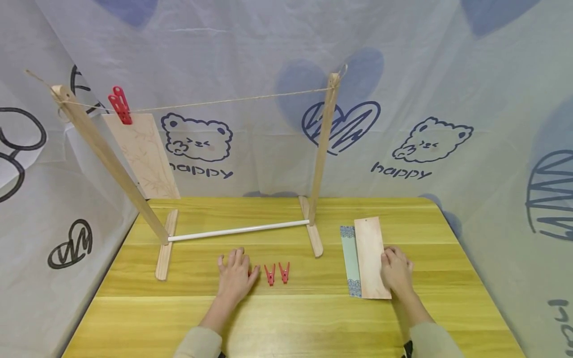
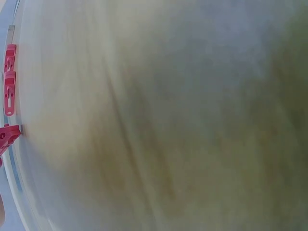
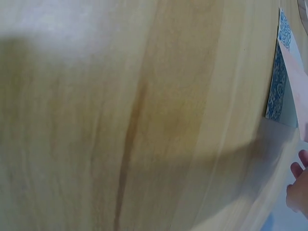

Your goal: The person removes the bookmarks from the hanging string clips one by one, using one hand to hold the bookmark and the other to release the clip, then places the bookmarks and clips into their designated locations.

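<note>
My left hand [image 1: 234, 278] lies low over the table, fingers spread. A red clothespin [image 2: 8, 137] is beside its thumb and index finger, mostly hidden in the head view; whether they pinch it I cannot tell. Just right of that hand lie two more red clothespins [image 1: 270, 275], [image 1: 284, 273]. My right hand [image 1: 397, 271] pinches the right edge of a cream bookmark [image 1: 371, 258] with a small hole at its top. The bookmark partly covers a pale green bookmark [image 1: 351, 261] with blue patterned ends; in the right wrist view it tilts up from it.
A wooden stand with two posts [image 1: 107, 154], [image 1: 324, 149] and a white crossbar [image 1: 237, 230] stands at the back left. On its twine [image 1: 224, 101], a red clothespin [image 1: 120, 105] holds up a bamboo-patterned bookmark [image 1: 145, 159]. Printed cloth [image 1: 268, 164] hangs behind the table [image 1: 313, 323].
</note>
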### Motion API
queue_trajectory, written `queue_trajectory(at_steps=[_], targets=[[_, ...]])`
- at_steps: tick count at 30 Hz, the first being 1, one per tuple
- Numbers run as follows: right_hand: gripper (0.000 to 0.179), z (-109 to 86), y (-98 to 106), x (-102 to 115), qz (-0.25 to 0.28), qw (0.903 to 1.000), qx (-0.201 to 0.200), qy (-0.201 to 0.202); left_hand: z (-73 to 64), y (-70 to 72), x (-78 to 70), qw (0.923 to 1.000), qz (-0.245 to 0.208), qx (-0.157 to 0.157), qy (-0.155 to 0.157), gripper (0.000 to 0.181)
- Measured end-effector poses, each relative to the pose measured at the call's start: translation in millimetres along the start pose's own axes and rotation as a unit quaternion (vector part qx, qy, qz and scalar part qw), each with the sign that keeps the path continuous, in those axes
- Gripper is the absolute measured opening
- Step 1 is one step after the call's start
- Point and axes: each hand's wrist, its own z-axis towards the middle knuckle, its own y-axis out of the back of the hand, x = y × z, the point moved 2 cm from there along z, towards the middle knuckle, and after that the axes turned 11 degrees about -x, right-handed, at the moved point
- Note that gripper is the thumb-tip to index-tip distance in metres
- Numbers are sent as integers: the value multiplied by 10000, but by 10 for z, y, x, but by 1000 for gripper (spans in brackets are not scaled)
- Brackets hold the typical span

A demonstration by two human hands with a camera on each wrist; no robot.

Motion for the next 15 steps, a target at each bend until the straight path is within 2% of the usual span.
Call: queue_trajectory(at_steps=[8,15], targets=[[31,19,-17,13,-190,9997,126,-30,20,17,-22,9998,153,146,54,40],[33,25,-53,-15,-389,9988,279,-45,24,-21,-31,9995,235,215,81,42]])
